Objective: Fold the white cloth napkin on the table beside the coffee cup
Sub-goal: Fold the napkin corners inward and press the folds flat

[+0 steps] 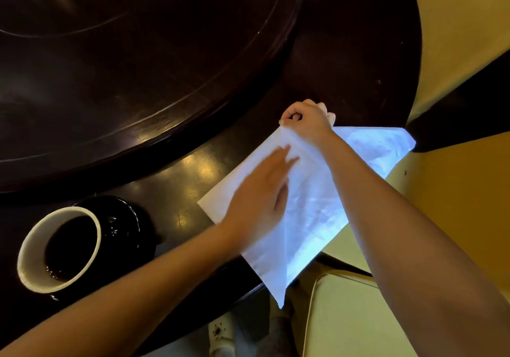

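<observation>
The big dark round desk (171, 169) fills most of the view. It has a raised round middle part (138, 53) on the far left.

The white cloth napkin (311, 199) lies on the near right part of the desk, to the right of the cup and well apart from it. Its near tip and right side hang out past the desk edge, over a pale chair seat (345, 315). The napkin sits like a slanted kite. Its long way runs from the near tip up to the far right tip, and the near tip points back at the person.

The coffee cup (96, 235) stands near left on a black saucer (129, 227). It has dark coffee in it.

The left hand (259, 191) lies flat on the middle of the napkin. Its fingers (281, 161) are straight and close together, and they press the cloth down. The right hand (306, 119) is at the far corner. Its fingers (287, 121) are curled and pinch that corner.

I think the folding has begun but is not done. Lines in the cloth look like one layer on top of another, but I cannot tell how many folds there are. The napkin is still big and crooked, so more folds and some smoothing look to be left.
</observation>
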`<state>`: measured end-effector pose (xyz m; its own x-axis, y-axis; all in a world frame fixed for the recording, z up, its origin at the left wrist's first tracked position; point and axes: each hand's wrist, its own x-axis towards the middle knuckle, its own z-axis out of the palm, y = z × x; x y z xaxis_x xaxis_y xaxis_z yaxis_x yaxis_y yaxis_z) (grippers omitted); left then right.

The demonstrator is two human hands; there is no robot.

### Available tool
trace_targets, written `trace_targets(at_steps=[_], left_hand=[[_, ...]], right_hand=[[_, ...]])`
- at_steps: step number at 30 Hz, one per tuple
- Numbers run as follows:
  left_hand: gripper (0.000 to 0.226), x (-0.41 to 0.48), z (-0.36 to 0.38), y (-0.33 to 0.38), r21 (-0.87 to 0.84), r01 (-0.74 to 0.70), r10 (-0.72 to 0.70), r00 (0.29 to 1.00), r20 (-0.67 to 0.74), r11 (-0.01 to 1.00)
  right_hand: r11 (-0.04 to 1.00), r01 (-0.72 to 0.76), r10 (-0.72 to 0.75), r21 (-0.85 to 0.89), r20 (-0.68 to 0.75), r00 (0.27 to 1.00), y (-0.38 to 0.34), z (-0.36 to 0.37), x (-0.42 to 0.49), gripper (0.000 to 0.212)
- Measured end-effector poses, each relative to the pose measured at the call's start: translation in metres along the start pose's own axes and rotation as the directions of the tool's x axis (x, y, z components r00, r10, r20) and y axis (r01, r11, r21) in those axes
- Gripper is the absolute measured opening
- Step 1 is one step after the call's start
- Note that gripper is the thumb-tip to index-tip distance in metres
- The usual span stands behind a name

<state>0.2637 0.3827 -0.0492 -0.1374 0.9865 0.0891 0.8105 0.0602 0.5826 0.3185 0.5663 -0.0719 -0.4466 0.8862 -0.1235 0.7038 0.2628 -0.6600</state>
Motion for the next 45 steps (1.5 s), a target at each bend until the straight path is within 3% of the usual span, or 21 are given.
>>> trace_targets(at_steps=[3, 5, 9, 12, 16, 20, 25, 31, 36, 39, 45], left_hand=[[0.045, 0.049, 0.002, -0.016, 0.198, 0.017, -0.01, 0.999, -0.036, 0.98], [0.044, 0.071, 0.016, -0.027, 0.289, 0.03, -0.029, 1.0, -0.006, 0.957], [0.027, 0.076, 0.023, -0.038, 0.324, -0.011, 0.04, 0.996, -0.084, 0.946], [0.035, 0.074, 0.023, -0.042, 0.367, -0.01, 0.062, 0.99, -0.13, 0.93], [0.038, 0.071, 0.024, -0.045, 0.412, 0.036, 0.029, 0.988, -0.151, 0.911], [0.037, 0.071, 0.027, -0.047, 0.455, 0.063, 0.013, 0.987, -0.163, 0.888], [0.039, 0.071, 0.029, -0.047, 0.512, 0.074, 0.007, 0.988, -0.155, 0.856], [0.042, 0.071, 0.029, -0.046, 0.513, 0.074, 0.012, 0.987, -0.163, 0.855], [0.046, 0.069, 0.03, -0.045, 0.5, 0.072, 0.013, 0.986, -0.164, 0.863], [0.048, 0.069, 0.029, -0.044, 0.474, 0.089, -0.01, 0.986, -0.166, 0.876], [0.046, 0.068, 0.028, -0.043, 0.458, 0.084, 0.003, 0.983, -0.186, 0.885]], right_hand=[[0.967, 0.005, -0.034, 0.256, 0.108, 0.994, 0.004, -0.016, 0.001, 0.014], [0.931, 0.03, -0.069, 0.363, 0.095, 0.993, 0.009, -0.028, -0.003, 0.016], [0.96, 0.095, -0.091, 0.265, -0.028, 0.995, 0.028, -0.035, -0.014, 0.014], [0.984, 0.124, -0.117, 0.125, -0.066, 0.991, 0.042, -0.039, -0.021, 0.015], [0.98, 0.117, -0.128, -0.163, -0.058, 0.99, 0.05, -0.049, -0.027, 0.016], [0.953, 0.061, -0.064, -0.296, -0.001, 0.998, 0.052, -0.063, -0.026, 0.018], [0.917, 0.098, -0.053, -0.386, 0.125, 0.991, 0.056, -0.077, -0.026, 0.013], [0.9, 0.076, -0.025, -0.429, 0.123, 0.992, 0.065, -0.099, -0.043, 0.002], [0.777, 0.17, -0.09, -0.606, 0.16, 0.983, 0.04, -0.103, -0.084, 0.003], [0.681, 0.256, -0.144, -0.686, 0.218, 0.965, 0.018, -0.084, -0.117, 0.02], [0.82, 0.214, -0.064, -0.531, 0.286, 0.956, 0.0, -0.033, -0.16, 0.021]])
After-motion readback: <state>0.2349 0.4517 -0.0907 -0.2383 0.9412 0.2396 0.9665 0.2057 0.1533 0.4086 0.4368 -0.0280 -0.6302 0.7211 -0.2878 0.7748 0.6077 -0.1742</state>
